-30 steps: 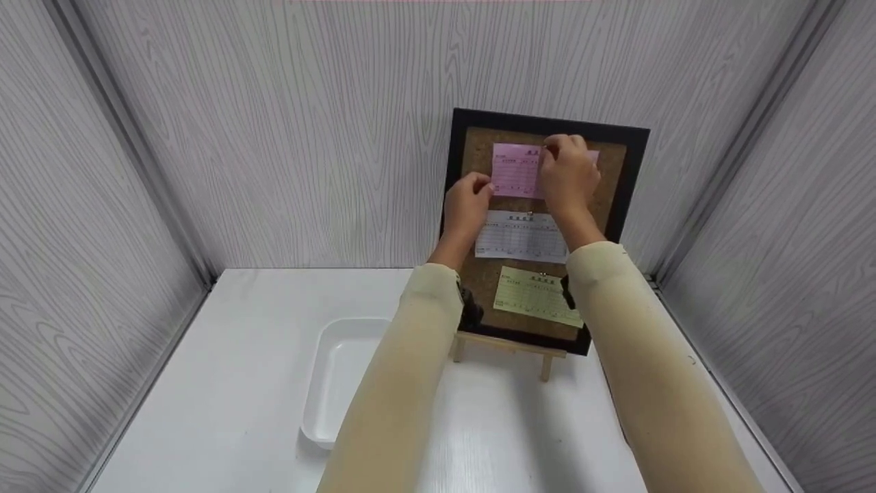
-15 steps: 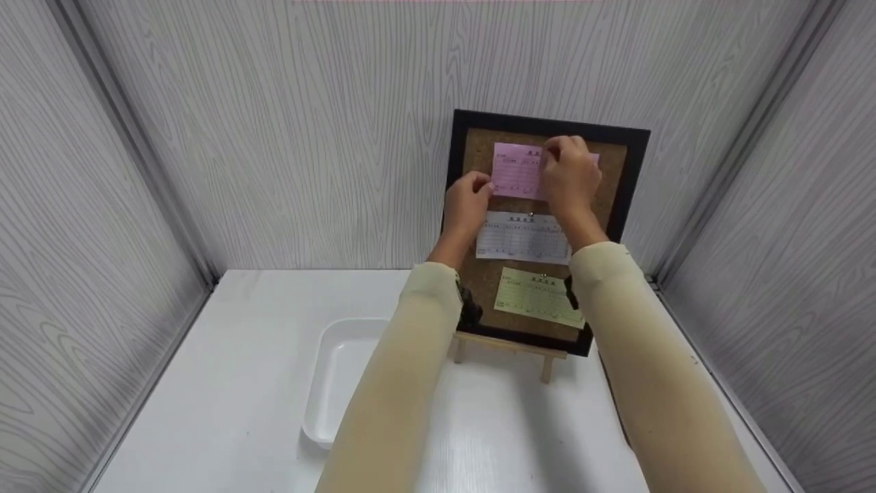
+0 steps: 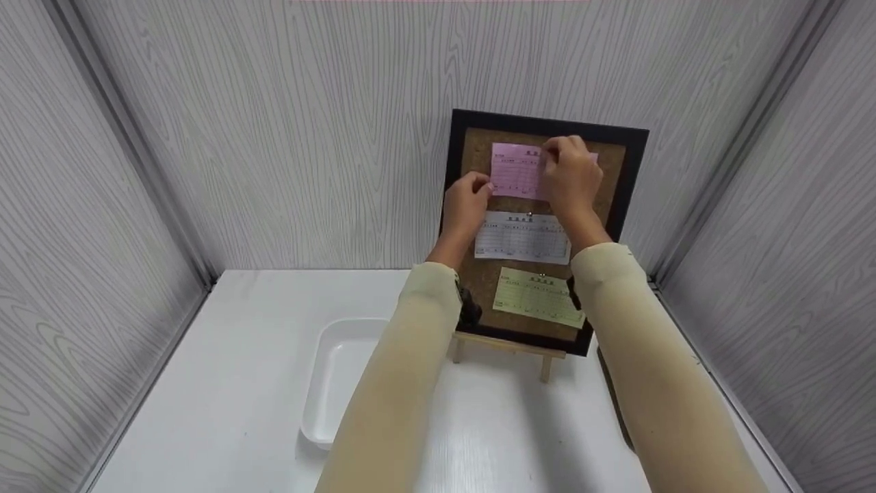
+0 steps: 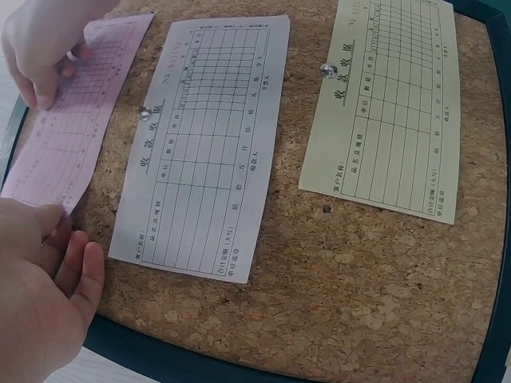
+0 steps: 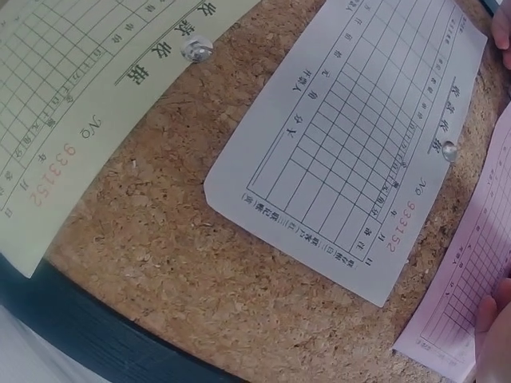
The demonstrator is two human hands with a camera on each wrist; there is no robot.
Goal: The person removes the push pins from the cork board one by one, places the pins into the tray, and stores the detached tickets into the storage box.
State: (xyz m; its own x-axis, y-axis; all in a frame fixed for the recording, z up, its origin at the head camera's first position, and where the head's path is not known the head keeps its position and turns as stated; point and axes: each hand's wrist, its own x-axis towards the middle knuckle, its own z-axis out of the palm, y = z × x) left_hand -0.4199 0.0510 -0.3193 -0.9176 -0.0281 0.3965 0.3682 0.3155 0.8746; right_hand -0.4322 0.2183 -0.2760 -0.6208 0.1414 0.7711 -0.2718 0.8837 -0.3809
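A pink receipt slip (image 3: 514,172) lies flat against the upper part of a black-framed corkboard (image 3: 475,291). My left hand (image 3: 467,205) pinches its lower left corner between thumb and fingers. At the slip's top middle, the bent fingers of my right hand (image 3: 573,177) press close together; I cannot tell what is between them. Below hangs a white receipt slip (image 3: 521,241), fixed at its top by a clear push pin (image 4: 144,113). Lower still is a yellow-green receipt slip (image 3: 537,298) with its own clear push pin (image 4: 328,71).
A small wooden easel (image 3: 510,344) supports the board, which leans back toward the grey wood-grain wall (image 3: 328,137). On the white table (image 3: 226,383) to the left stands a white tray (image 3: 313,394), partly behind the left sleeve. A dark-edged object (image 3: 614,400) shows beside the right sleeve.
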